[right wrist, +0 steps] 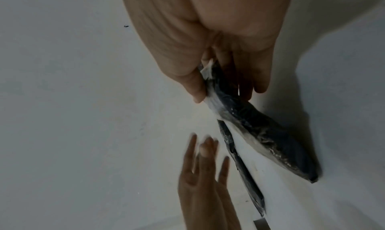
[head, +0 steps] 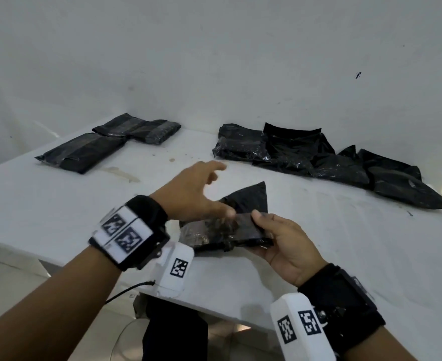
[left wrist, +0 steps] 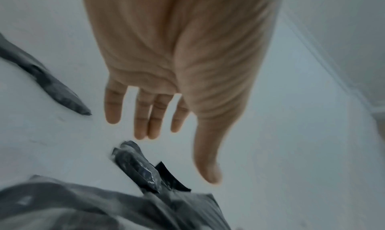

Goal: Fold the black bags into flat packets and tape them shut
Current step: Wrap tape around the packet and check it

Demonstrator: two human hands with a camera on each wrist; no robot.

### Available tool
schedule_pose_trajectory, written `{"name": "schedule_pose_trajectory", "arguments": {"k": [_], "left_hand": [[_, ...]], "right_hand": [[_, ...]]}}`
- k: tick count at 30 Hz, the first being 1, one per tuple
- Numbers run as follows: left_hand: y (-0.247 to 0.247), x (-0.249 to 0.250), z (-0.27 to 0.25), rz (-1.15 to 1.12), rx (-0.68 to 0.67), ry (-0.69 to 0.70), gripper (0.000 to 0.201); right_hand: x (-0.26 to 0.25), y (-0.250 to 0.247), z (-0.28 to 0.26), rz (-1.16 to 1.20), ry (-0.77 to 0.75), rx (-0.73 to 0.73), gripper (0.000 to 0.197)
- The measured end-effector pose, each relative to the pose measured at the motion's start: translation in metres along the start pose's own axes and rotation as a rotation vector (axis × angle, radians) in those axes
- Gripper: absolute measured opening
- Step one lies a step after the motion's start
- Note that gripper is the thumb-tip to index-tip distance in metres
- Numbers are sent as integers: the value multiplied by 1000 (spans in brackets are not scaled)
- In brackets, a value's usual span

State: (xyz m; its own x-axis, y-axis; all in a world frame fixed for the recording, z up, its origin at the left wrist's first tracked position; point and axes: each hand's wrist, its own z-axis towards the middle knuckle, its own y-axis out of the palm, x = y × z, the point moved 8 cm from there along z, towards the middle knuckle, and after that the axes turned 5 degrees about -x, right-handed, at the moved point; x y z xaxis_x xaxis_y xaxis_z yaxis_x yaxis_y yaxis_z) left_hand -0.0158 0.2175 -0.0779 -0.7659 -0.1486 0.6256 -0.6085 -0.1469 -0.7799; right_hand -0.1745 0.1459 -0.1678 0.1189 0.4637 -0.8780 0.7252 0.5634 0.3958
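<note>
1. At the upper left of the head view, two flat black taped packets (head: 105, 144) lie side by side on the white table (head: 344, 243), well apart from both hands.
2. Left of centre, the left hand (head: 196, 194) hovers with fingers spread and straight, holding nothing; its thumb tip sits at or just above the bag, though blur hides whether it touches.
3. At centre, the crumpled black plastic bag (head: 230, 225) being worked is lifted a little off the table, its long axis running left to right and one pointed flap rising toward the wall.
4. Right of centre, the right hand (head: 285, 243) pinches the bag's near right end, thumb on top and fingers beneath. It is the nearer hand; the bag lies just right of the free hand.
5. At the upper right, a pile of unfolded black bags (head: 331, 160) waits.
6. No tape roll shows; the left wrist view is smeared.
</note>
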Motion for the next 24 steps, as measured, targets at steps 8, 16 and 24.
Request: {"name": "schedule_pose_trajectory", "arguments": {"k": [8, 16, 24], "left_hand": [[-4, -122, -63, -51, 134, -440, 28], [22, -121, -59, -67, 83, -432, 24], [20, -127, -64, -108, 127, -441, 31]], "right_hand": [[16, 6, 2, 331, 127, 12, 28], [25, 19, 8, 333, 101, 105, 21], [28, 39, 6, 425, 167, 49, 11]]}}
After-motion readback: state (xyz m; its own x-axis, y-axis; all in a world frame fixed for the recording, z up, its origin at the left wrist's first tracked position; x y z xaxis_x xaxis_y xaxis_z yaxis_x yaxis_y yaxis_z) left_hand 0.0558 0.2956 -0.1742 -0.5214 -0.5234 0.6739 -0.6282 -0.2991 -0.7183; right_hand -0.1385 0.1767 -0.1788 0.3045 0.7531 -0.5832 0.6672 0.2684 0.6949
